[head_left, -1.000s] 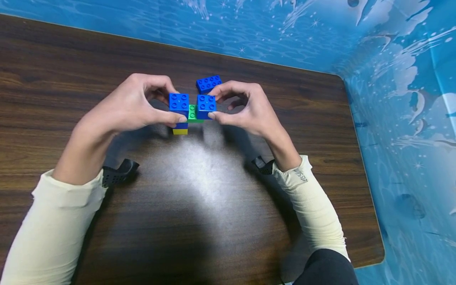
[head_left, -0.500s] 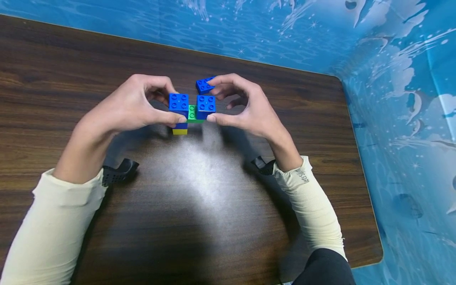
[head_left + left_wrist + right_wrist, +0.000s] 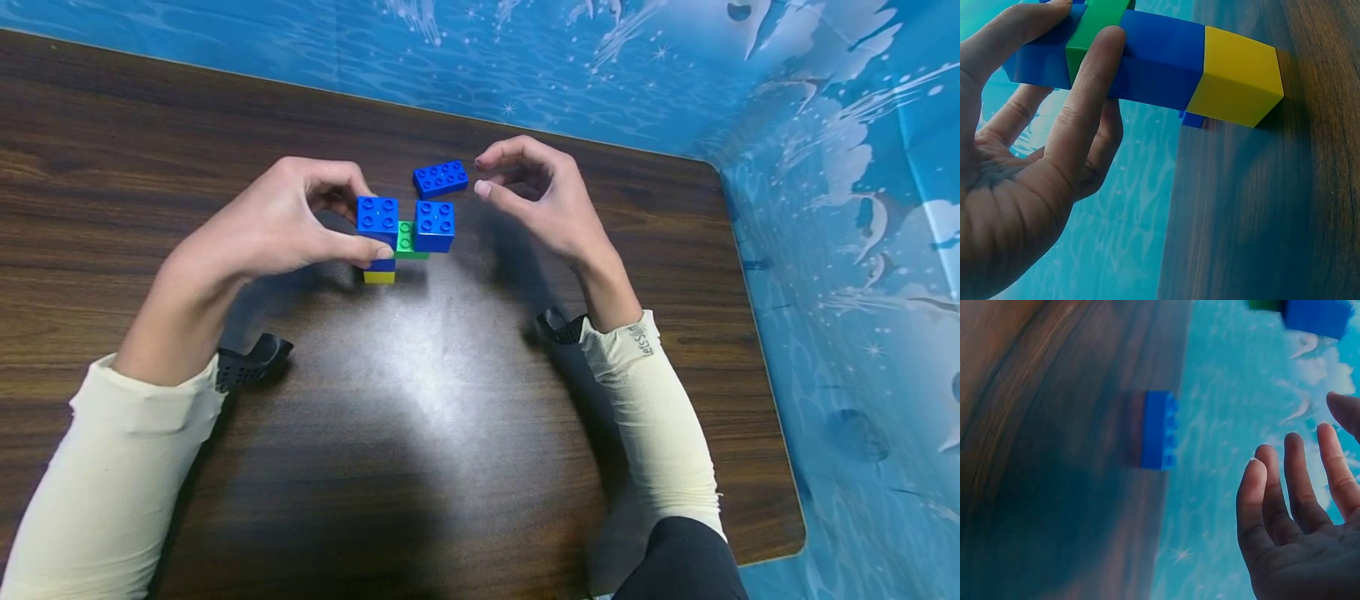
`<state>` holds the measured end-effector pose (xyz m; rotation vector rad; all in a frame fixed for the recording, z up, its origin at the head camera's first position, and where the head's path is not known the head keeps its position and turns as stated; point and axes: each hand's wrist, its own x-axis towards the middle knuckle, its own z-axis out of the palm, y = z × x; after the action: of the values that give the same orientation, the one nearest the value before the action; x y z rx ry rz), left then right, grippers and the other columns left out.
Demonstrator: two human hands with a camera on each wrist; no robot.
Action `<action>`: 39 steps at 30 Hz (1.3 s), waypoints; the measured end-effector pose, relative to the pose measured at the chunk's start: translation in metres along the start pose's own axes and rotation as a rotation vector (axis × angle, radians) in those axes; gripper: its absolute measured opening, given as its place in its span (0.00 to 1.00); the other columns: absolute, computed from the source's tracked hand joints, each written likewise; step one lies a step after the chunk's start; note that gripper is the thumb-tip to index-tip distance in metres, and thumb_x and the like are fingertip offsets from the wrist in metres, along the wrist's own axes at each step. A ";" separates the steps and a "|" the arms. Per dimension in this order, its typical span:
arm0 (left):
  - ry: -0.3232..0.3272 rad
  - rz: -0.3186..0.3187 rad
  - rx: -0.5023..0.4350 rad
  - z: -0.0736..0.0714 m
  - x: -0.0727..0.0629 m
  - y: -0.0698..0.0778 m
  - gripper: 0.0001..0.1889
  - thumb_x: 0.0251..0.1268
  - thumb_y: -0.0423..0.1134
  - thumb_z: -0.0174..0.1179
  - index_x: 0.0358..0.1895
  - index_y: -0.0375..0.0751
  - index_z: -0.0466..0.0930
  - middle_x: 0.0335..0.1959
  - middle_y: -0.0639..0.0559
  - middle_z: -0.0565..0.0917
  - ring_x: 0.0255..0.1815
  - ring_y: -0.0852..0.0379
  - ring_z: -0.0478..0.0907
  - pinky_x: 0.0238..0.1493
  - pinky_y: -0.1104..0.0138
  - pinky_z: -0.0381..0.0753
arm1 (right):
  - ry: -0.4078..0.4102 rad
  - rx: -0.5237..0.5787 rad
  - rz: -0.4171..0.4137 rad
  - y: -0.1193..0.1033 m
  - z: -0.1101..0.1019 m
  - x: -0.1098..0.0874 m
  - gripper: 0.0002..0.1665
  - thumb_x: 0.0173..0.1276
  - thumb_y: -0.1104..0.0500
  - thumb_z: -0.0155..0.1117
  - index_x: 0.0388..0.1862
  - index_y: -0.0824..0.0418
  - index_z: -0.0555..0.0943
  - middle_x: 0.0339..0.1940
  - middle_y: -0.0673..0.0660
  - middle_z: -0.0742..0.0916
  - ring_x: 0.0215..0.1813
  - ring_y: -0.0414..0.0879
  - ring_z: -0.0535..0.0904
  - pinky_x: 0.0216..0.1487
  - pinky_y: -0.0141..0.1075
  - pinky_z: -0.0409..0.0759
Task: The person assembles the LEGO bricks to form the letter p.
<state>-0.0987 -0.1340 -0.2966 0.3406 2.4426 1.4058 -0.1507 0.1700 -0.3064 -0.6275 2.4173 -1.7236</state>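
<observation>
My left hand (image 3: 292,221) grips a stack of toy building bricks between thumb and fingers. At its foot on the table is a yellow brick (image 3: 1241,78), with a blue brick (image 3: 1160,59) above it. A green brick (image 3: 405,239) lies across the stack and juts out to the right. Two blue square bricks, a left one (image 3: 377,214) and a right one (image 3: 434,225), sit on top of the green one. My right hand (image 3: 551,196) holds nothing, its fingers loosely bent, near a longer blue brick (image 3: 441,179) lying behind the stack.
The dark wood table (image 3: 420,467) has a blue sea-patterned sheet (image 3: 510,67) along its back and right edges. Black straps (image 3: 251,362) show at both wrists.
My right hand has let go of the right blue square brick and moved away, back and to the right. The left hand has kept its grip on the stack.
</observation>
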 end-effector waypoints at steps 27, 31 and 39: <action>-0.014 0.000 -0.001 -0.002 0.000 -0.002 0.17 0.57 0.42 0.84 0.41 0.43 0.84 0.44 0.48 0.88 0.44 0.52 0.82 0.44 0.66 0.76 | -0.115 -0.102 0.347 0.049 0.011 0.059 0.31 0.72 0.64 0.75 0.72 0.59 0.79 0.73 0.56 0.82 0.54 0.48 0.82 0.48 0.38 0.81; -0.014 -0.012 0.005 0.000 0.001 -0.003 0.17 0.57 0.43 0.84 0.41 0.43 0.84 0.45 0.48 0.88 0.44 0.51 0.82 0.44 0.65 0.76 | -0.134 -0.190 0.347 0.051 0.012 0.061 0.35 0.72 0.61 0.76 0.76 0.55 0.77 0.75 0.54 0.81 0.57 0.47 0.80 0.50 0.36 0.80; -0.012 -0.016 0.006 0.001 0.002 -0.003 0.17 0.56 0.42 0.84 0.41 0.44 0.84 0.45 0.48 0.88 0.44 0.51 0.82 0.45 0.64 0.75 | -0.127 -0.267 0.256 0.062 0.015 0.061 0.26 0.72 0.64 0.75 0.69 0.58 0.84 0.70 0.56 0.86 0.56 0.49 0.82 0.55 0.36 0.82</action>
<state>-0.1006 -0.1336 -0.3002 0.3289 2.4344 1.3863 -0.2181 0.1498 -0.3598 -0.4146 2.5278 -1.2396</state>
